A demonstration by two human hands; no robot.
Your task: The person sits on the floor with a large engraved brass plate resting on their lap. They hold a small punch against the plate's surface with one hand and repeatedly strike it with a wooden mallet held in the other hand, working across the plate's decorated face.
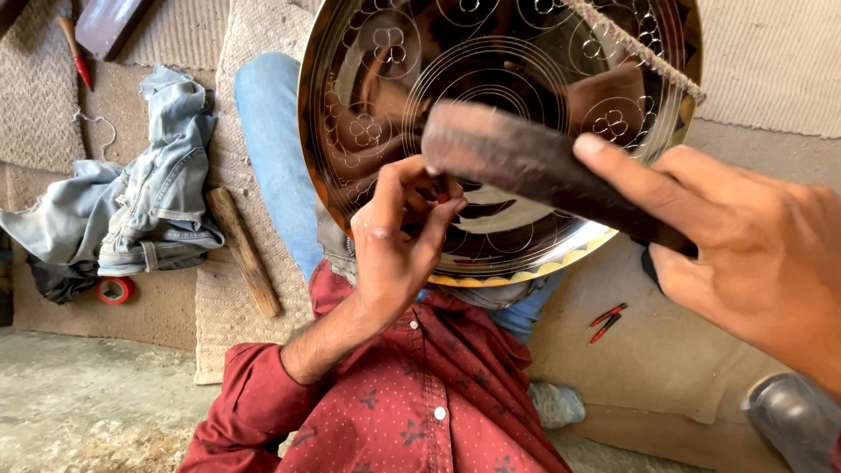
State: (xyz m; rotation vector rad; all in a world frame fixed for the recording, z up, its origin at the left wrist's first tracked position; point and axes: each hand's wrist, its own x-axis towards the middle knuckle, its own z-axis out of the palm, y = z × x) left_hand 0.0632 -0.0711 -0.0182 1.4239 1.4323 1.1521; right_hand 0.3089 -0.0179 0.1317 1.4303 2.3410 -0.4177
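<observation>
A large round polished brass tray (pixel 368 131) with engraved circles and flower patterns stands tilted against my legs. My left hand (pixel 394 236) pinches a small engraving tool with a red tip (pixel 442 198) against the tray's face. Close to the camera, my right hand (pixel 753 254) grips a dark wooden mallet (pixel 534 166), whose head hovers just above the small tool. A frayed cord (pixel 639 48) crosses the tray's upper right rim.
A crumpled pair of jeans (pixel 140 193) lies on the woven mat (pixel 254 35) at left, with a wooden stick (pixel 243 252) and a red tape roll (pixel 115 289) beside it. Small red-handled pliers (pixel 606 321) lie at right. A red-tipped tool (pixel 77 52) rests at top left.
</observation>
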